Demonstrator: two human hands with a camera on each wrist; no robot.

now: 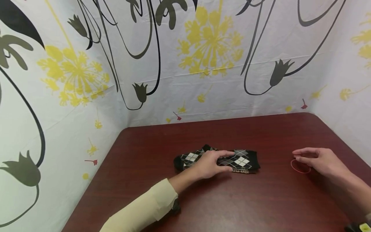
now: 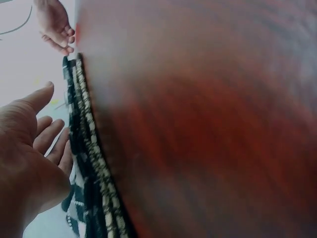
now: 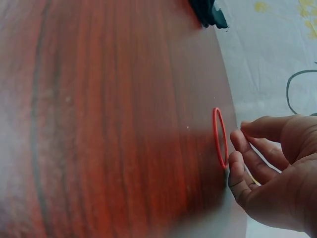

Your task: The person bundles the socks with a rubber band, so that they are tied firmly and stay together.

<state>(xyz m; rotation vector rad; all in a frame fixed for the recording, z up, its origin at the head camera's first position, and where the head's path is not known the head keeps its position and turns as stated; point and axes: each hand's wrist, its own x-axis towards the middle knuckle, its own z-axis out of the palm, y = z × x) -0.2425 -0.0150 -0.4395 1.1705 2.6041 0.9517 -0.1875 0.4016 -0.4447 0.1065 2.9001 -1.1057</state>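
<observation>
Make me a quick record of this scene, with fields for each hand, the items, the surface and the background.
Left hand: over the socks, thumb spread from the fingers
Right hand: beside the red band, fingers loosely bent; firm grip not evident
Socks: black, grey and white diamond pattern, lying in layers
Red band: thin loop, apart from the socks
Surface: reddish-brown table
Background: white covering with yellow, grey and black plant prints

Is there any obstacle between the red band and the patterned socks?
Nothing visible: in the head view, only tabletop lies between the red band and the socks. The left hand covers the socks' middle.
</observation>
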